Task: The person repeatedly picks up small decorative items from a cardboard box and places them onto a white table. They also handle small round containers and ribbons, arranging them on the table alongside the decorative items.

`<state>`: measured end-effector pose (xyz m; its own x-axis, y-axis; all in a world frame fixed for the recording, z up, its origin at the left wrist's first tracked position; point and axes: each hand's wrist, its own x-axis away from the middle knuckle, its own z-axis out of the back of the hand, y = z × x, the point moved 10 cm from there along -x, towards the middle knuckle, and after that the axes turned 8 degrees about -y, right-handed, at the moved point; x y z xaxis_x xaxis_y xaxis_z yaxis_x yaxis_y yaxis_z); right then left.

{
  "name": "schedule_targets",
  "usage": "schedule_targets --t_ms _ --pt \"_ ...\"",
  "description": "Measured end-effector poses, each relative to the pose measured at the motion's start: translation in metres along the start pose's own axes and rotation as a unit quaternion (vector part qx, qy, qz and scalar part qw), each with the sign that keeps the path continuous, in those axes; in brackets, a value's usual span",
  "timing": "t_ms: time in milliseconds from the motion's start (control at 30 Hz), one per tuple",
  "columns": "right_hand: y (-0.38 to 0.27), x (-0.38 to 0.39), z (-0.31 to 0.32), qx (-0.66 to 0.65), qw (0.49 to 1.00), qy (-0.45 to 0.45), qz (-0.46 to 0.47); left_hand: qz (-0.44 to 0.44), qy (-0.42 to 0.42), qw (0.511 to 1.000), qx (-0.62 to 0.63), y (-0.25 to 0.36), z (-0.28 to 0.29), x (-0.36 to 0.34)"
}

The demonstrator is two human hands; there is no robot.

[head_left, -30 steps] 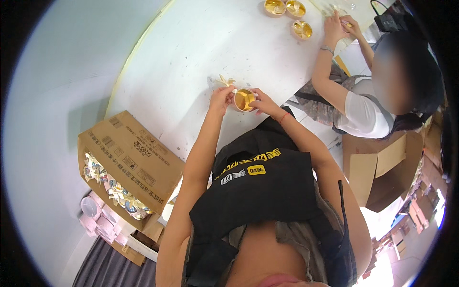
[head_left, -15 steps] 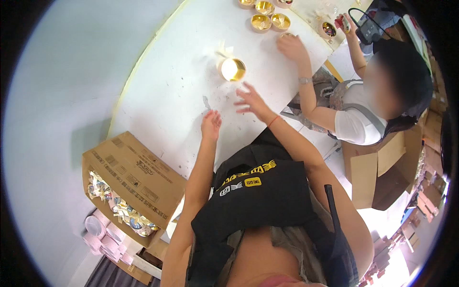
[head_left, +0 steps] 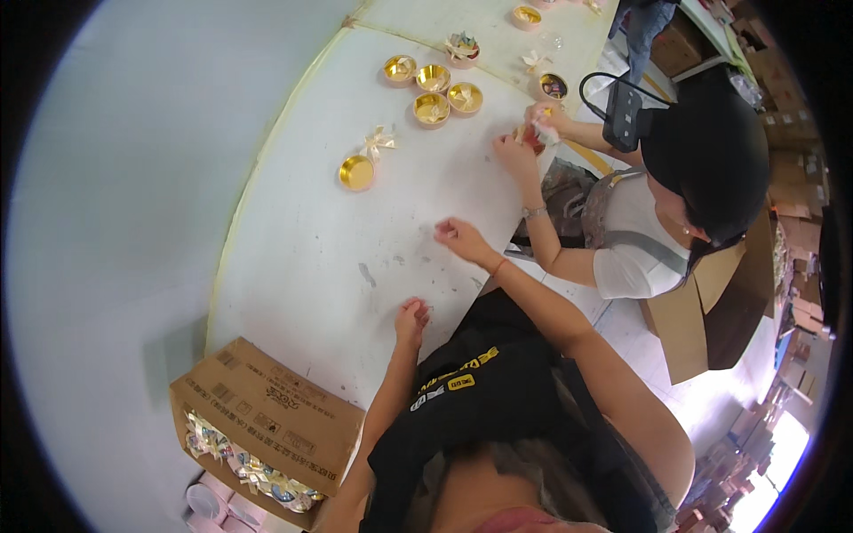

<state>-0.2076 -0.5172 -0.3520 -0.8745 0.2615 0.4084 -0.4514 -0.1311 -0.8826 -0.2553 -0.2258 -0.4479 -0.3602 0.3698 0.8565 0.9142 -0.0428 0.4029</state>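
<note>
Both of my hands hover near the front of the white table. My left hand [head_left: 412, 320] is loosely curled near the front edge, with nothing visible in it. Farther forward and to the right, my right hand [head_left: 460, 238] has its fingers drawn together, and no object shows in it. The nearest thing beyond them is a round gold-lined box [head_left: 356, 173], apart from both hands. A cream ribbon bow [head_left: 379, 142] lies against its far side.
Several gold-lined round boxes [head_left: 432, 108] cluster farther back, beside one filled box [head_left: 462, 49]. At right, a co-worker's hands [head_left: 524, 142] handle a small red and white item. An open carton [head_left: 267, 417] of ribboned pieces stands front left; another carton [head_left: 675, 329] is behind the co-worker.
My hands have drawn back from the gold-lined box, and my right fingers have gone from spread to curled. The co-worker's hands have come together. The whole view has shifted.
</note>
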Motion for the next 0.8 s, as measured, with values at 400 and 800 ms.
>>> schedule_targets --t_ms 400,800 --pt "-0.098 -0.138 0.174 -0.172 0.96 0.212 0.067 -0.305 -0.018 0.872 -0.382 0.187 -0.166 -0.077" --pt "-0.152 -0.217 0.195 -0.156 0.919 0.299 0.205 -0.537 0.038 0.496 -0.682 0.265 -0.222 -0.083"
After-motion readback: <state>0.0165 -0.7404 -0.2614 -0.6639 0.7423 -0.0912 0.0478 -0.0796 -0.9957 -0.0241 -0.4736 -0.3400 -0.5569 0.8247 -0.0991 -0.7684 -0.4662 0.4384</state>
